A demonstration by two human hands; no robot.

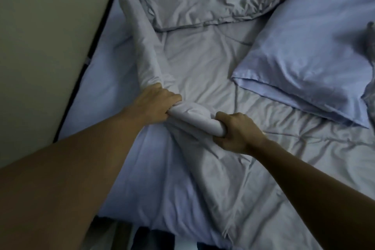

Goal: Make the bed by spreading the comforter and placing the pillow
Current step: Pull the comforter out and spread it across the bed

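Dim bedroom, rumpled bed (105,87): beside the pillow (304,63), left hand (156,105) and right hand (235,132) clench the comforter (203,57)'s bunched edge. Spreading has begun; next, pull it flat.

Home bedroom: bed (85,95) against plain wall (40,36), pillow (308,57), rumpled comforter (203,63).

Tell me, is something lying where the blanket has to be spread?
Yes. The pillow lies on the bed to the right of both hands, left hand and right hand, which grip the bunched comforter. It rests partly on the comforter.
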